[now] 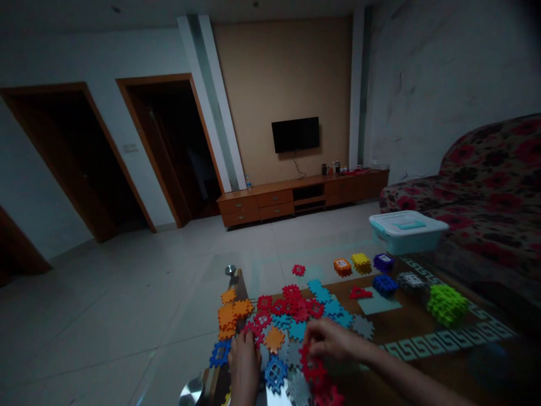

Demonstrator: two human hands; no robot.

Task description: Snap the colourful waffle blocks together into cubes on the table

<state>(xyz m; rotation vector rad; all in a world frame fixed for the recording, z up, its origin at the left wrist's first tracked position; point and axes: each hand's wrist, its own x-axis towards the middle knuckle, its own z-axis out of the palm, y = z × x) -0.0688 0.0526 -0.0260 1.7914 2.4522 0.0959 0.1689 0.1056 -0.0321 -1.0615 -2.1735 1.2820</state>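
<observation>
My right hand (327, 339) is closed in a pinch on a red interlocking toy tile (311, 366) with notched edges. More red tiles lie just below it, near the bottom edge. My left hand (245, 361) reaches into the left side of the tile pile, its fingers bent down and close together beside pinkish-red tiles (262, 320); what lies under the fingertips is hidden. Between the hands are an orange tile (274, 339), a blue window tile (276, 374) and grey tiles (298, 389). Light-blue tiles (332, 307) spread behind my right hand.
Orange tiles (227, 316) and a blue tile (220, 353) lie at the glass table's left. Sorted stacks stand at the right: orange (342, 267), yellow (360, 262), purple (383, 261), blue (384, 285), grey (411, 281), green (447, 304). A lidded box (408, 239) stands behind them.
</observation>
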